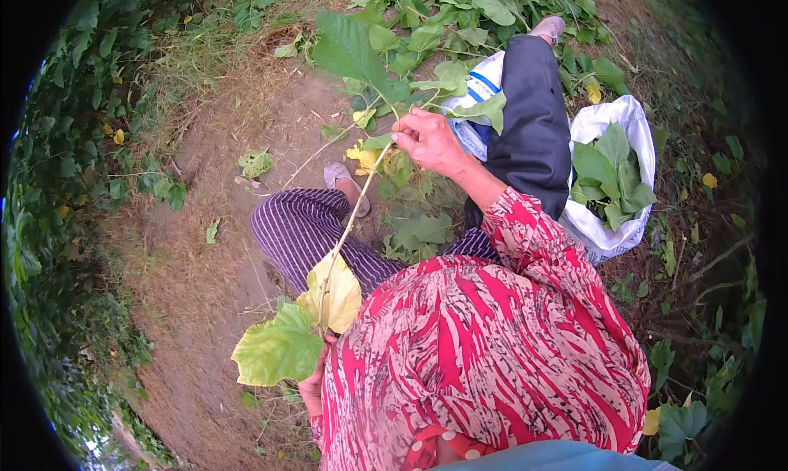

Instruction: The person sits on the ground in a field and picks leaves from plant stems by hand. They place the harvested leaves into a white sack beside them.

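Note:
A long, thin leafy branch (345, 234) runs slantwise across my lap. Near its upper end, my right hand (428, 139) pinches the stem between thumb and fingers, just below a large green leaf (351, 52). The lower end is gripped by my left hand (315, 378), which is partly hidden by a yellow-green leaf (280, 348) and my patterned shirt. A pale yellow leaf (335, 292) also hangs on this lower part. To the right, an open white woven sack (643, 132) holds several picked green leaves (606, 175).
A heap of leafy cuttings (431, 15) lies on the ground ahead. Beneath my dark-covered right leg (534, 114) is another white printed sack (483, 83). Loose leaves lie around my striped left leg (301, 231). Dense foliage (61, 181) borders the dirt (246, 132) on the left.

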Motion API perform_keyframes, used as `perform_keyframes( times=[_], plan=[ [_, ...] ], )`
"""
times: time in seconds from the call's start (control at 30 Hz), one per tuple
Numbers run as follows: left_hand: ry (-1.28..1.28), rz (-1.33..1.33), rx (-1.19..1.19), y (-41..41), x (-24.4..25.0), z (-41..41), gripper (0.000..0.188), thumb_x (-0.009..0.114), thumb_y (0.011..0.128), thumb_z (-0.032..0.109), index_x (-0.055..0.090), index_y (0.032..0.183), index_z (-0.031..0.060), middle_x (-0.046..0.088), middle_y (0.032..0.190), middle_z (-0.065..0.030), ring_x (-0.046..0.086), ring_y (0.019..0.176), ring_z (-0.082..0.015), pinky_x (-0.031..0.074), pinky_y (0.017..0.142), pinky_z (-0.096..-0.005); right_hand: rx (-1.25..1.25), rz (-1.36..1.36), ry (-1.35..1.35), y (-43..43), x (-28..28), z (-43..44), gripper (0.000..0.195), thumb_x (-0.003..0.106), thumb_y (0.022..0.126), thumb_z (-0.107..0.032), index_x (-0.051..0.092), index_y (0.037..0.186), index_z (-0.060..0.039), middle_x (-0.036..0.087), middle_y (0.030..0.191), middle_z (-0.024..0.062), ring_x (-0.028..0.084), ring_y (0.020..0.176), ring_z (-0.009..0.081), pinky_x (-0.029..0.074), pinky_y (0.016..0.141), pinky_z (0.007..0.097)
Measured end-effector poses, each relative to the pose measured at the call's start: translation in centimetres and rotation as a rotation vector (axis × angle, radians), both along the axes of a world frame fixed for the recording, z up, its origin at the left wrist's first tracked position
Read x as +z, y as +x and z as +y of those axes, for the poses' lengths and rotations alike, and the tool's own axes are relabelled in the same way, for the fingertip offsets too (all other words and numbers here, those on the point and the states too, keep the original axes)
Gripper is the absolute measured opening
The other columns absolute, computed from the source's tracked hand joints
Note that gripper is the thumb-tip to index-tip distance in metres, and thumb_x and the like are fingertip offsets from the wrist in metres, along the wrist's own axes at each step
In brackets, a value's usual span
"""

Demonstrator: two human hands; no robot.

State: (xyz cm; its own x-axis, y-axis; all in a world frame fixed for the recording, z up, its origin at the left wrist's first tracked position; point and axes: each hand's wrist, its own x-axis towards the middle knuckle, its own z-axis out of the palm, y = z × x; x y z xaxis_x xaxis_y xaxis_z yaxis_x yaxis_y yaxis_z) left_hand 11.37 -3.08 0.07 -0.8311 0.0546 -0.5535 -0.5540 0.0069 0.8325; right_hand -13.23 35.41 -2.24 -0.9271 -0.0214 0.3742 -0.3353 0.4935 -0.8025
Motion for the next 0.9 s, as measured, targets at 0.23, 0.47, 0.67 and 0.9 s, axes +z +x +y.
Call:
perform_keyframes(
  times=[0.23, 0.47, 0.67, 0.9],
  plan=[
    [-0.02, 0.009, 0.047, 1.0, 0.0, -0.1, 0.02, 0.05, 0.094, 0.02, 0.054, 0.103, 0.0022, 0.048, 0.067, 0.0026, 0.039, 0.053, -0.0058, 0.032, 0.047, -0.0198, -0.122, 0.378, 0.603, 0.6, -1.1, -0.2, 0.013, 0.059, 0.066, -0.008, 0.05, 0.074, -0.0041, 0.048, 0.069, 0.0104, 0.056, 0.059, 0.0275, 0.046, 0.053, 0.0401],
    [0.004, 0.195, 0.369, 1.6, 0.6, -3.7, 0.02, 0.049, 0.095, 0.021, 0.054, 0.103, 0.0033, 0.047, 0.065, 0.0027, 0.037, 0.048, -0.0052, 0.031, 0.043, -0.0194, -0.368, 0.165, -0.082, 2.3, 0.4, 4.0, 0.007, 0.06, 0.079, -0.005, 0.054, 0.076, -0.0046, 0.057, 0.066, 0.0067, 0.058, 0.055, 0.0161, 0.044, 0.046, 0.0287],
    [-0.288, 0.098, 1.257, 13.0, -3.8, -15.4, 0.016, 0.047, 0.095, 0.024, 0.052, 0.099, 0.0094, 0.036, 0.058, 0.0043, 0.028, 0.043, -0.0068, 0.024, 0.037, -0.0211, -0.858, 0.04, -0.878, 13.4, -3.2, 21.1, 0.011, 0.062, 0.086, -0.011, 0.056, 0.079, -0.005, 0.059, 0.07, 0.0034, 0.06, 0.06, 0.0119, 0.049, 0.055, 0.0236],
    [-0.815, -0.973, 0.588, 29.1, -13.6, -17.1, 0.02, 0.049, 0.091, 0.024, 0.057, 0.097, 0.006, 0.053, 0.066, -0.0044, 0.05, 0.053, -0.0149, 0.04, 0.045, -0.0278, -1.09, -0.199, -1.226, 27.7, -10.4, 26.1, 0.03, 0.059, 0.09, -0.031, 0.055, 0.097, -0.0022, 0.053, 0.066, 0.0014, 0.051, 0.057, 0.0121, 0.042, 0.054, 0.0272]
  ],
)
